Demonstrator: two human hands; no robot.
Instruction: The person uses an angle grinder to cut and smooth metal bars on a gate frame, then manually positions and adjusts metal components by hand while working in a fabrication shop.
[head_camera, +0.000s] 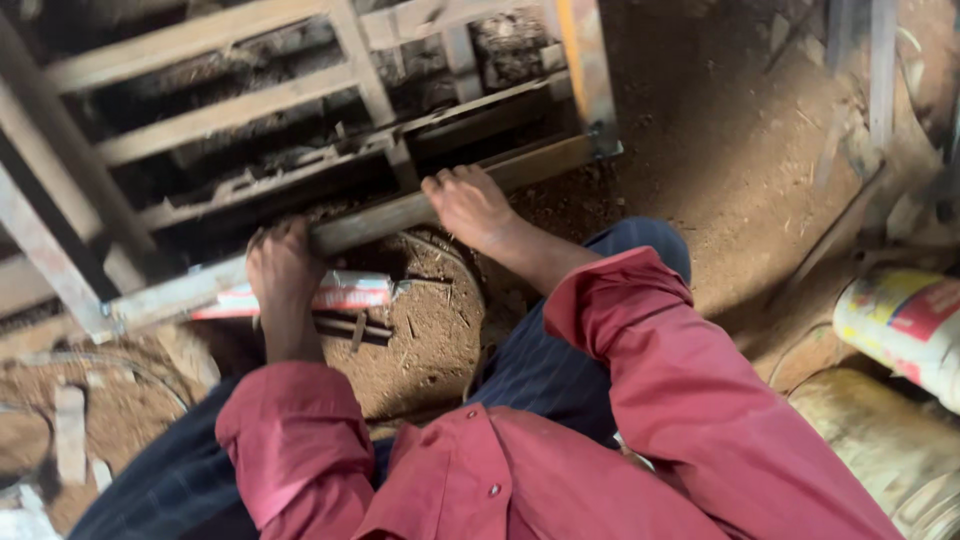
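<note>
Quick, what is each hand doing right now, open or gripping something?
Left hand: closed over the metal frame's bottom bar.
Right hand: fingers curled over the same bar, gripping it.

A rough metalworking yard: dirt floor (720, 130), welded steel frame (300, 160), scattered scrap (350, 328).

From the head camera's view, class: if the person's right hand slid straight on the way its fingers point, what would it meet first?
The right hand already rests on the metal frame's lower bar, fingers pointing up the picture. Going straight on, it would likely meet the next crossbar just beyond, though depth is hard to judge.
</note>
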